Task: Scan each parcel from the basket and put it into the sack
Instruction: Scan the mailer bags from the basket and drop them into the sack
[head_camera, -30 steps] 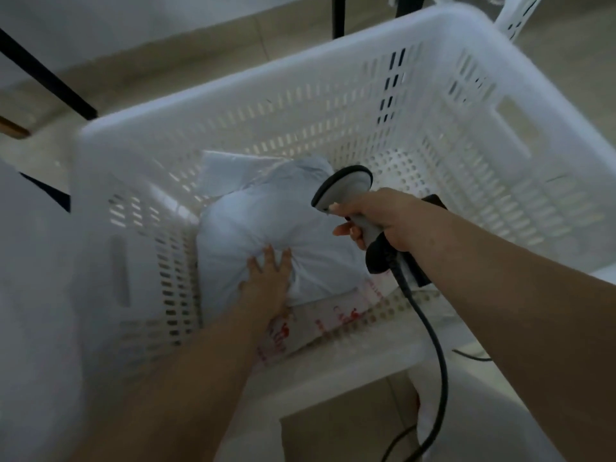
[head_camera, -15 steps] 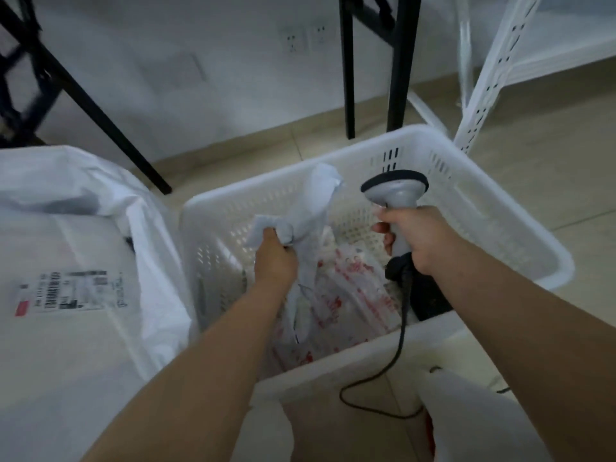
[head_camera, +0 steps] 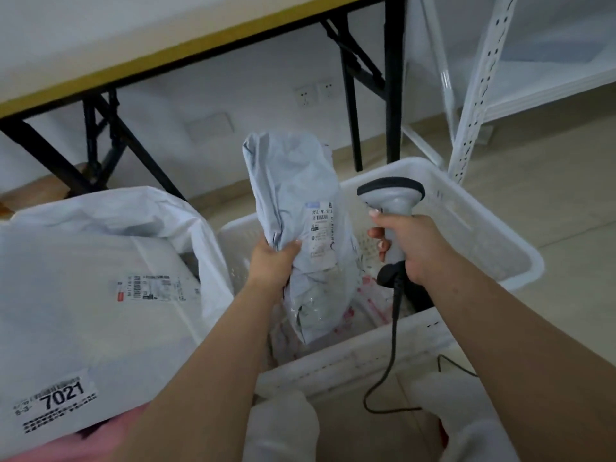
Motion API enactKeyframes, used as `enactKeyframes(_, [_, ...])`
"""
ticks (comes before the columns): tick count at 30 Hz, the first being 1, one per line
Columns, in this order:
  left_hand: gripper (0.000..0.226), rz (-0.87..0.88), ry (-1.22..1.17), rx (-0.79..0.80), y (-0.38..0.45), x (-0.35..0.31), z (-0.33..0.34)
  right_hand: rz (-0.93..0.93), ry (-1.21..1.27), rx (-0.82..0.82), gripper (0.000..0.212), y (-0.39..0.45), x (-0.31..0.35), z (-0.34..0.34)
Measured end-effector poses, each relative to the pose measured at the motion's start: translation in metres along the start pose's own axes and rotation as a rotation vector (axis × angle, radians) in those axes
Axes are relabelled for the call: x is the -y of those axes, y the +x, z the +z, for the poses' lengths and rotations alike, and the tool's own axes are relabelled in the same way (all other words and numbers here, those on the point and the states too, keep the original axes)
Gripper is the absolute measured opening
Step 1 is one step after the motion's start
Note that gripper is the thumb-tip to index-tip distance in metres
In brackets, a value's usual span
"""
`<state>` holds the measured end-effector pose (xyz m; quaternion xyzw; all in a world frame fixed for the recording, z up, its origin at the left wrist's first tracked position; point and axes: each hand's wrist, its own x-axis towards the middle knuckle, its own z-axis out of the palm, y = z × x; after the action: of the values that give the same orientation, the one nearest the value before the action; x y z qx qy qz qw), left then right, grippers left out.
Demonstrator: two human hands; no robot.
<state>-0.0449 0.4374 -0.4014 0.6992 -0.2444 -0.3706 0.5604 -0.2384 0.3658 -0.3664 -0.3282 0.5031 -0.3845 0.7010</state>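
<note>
Left of our left grip the sack stands open and already holds parcels, and its soft white rim is just beside our wrist, so we think the way into it is short and free. Our left hand holds the grey parcel by its side edge, up above the basket, with the label just right of the thumb and facing us. Our right hand is wrapped tight round the scanner, so we should turn its head onto the label and keep its cord off the basket's near rim.
</note>
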Motion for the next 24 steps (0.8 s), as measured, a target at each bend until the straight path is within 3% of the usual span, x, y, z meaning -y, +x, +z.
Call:
enactKeyframes(2, [0.026,0.008,-0.001,0.013,0.004,-0.005,-0.003,-0.020,-0.032,0.034,0.022,-0.001,0.005,0.000])
enactKeyframes(9, [0.030,0.052,-0.061,-0.038,0.028,-0.009,-0.012,-0.074,-0.135,0.126,0.019,-0.001,0.015,0.005])
enactKeyframes(14, [0.007,0.069,-0.034,-0.108,0.034,-0.011,-0.010,-0.083,-0.177,0.142,0.020,0.005,0.015,0.004])
enactKeyframes(24, [0.018,-0.004,0.063,-0.137,0.044,-0.010,-0.014,-0.149,-0.286,0.259,0.060,-0.003,0.037,0.003])
